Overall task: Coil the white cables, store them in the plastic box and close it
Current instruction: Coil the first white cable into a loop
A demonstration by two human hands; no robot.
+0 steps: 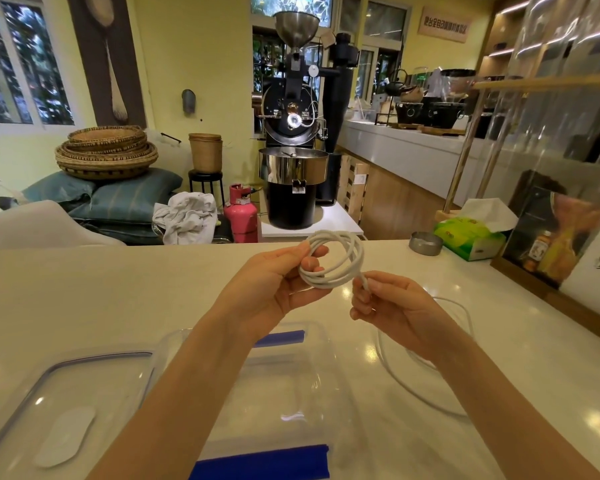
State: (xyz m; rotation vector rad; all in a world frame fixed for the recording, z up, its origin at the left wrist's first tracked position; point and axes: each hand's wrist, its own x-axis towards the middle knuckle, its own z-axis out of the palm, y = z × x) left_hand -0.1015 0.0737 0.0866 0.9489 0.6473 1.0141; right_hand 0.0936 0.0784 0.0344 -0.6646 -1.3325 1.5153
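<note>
My left hand (274, 282) pinches a coiled white cable (343, 261), held as several loops above the counter. My right hand (388, 306) grips the free end of that same cable just right of the coil. A second white cable (406, 389) lies loose in a wide loop on the counter under my right forearm. The clear plastic box (302, 386) with blue clips stands open below my arms, partly hidden by them. Its clear lid (63, 407) lies flat to the left of it.
The white counter (118, 299) runs wide to the left. A green tissue box (471, 237) and a small metal dish (425, 242) sit at the far right. A framed sign (568, 237) stands on the right edge. A coffee roaster stands beyond the counter.
</note>
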